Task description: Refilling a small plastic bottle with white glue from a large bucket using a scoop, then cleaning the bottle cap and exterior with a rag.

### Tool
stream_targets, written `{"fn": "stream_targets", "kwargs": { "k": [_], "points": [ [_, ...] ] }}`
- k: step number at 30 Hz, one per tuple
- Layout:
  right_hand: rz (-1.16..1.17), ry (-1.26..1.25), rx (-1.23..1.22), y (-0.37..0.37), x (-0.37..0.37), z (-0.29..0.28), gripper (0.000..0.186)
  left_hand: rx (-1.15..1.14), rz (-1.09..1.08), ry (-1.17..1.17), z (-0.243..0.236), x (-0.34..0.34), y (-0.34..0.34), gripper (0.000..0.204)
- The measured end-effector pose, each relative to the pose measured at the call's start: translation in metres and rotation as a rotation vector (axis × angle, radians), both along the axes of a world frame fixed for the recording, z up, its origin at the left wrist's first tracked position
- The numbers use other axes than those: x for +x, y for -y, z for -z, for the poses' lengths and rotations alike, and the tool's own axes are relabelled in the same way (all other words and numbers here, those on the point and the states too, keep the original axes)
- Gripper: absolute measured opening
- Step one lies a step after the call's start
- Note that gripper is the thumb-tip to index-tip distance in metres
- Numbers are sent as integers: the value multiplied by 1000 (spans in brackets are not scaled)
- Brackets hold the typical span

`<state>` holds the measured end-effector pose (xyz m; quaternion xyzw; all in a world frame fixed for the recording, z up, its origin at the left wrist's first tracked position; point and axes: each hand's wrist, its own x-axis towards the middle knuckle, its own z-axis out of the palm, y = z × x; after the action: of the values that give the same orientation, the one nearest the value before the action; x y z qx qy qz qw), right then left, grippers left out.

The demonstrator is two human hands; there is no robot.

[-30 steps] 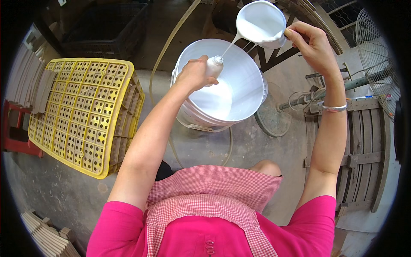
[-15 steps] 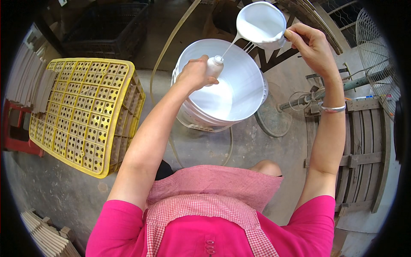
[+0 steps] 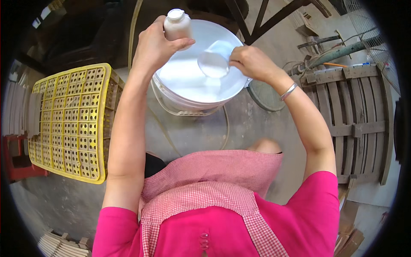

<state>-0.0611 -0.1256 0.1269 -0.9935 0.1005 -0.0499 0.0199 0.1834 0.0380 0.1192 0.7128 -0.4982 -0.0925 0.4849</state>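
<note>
My left hand (image 3: 152, 47) grips a small white bottle (image 3: 177, 26), held upright above the back-left part of a large white bucket (image 3: 192, 103). My right hand (image 3: 252, 62) is closed on a pouring cup (image 3: 212, 63), which is down within the bucket's mouth and somewhat blurred. Pale white liquid shows in the bucket, though its level is hard to tell. No stream shows between cup and bottle.
A yellow perforated crate (image 3: 66, 124) stands at the left beside a red stool (image 3: 23, 171). A hose (image 3: 224, 128) lies around the bucket. A fan stand (image 3: 336, 52), wooden pallet (image 3: 346, 128) and dark metal frame (image 3: 257, 25) are at the right and back.
The thin pouring stream is gone. My right hand has brought the cup down and left into the bucket; my left hand has raised the bottle up and left. The view has shifted.
</note>
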Motion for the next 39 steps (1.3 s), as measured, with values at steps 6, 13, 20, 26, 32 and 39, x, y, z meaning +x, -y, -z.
{"fn": "stream_targets", "kwargs": {
  "k": [6,13,20,26,32,39],
  "points": [
    [51,-198,72,6,-19,38,19,113,46,30,10,-10,8,63],
    [209,-312,255,8,-4,48,18,145,122,-62,20,-24,13,60],
    [203,77,332,-31,9,42,46,65,169,-95,24,-35,16,57],
    [314,690,937,-79,58,55,71,100,123,-104,19,-38,20,54],
    [177,769,956,-88,72,30,73,73,112,-61,18,-34,17,50],
    [48,848,913,-105,56,24,59,137,66,-23,33,-28,20,50]
  ]
}}
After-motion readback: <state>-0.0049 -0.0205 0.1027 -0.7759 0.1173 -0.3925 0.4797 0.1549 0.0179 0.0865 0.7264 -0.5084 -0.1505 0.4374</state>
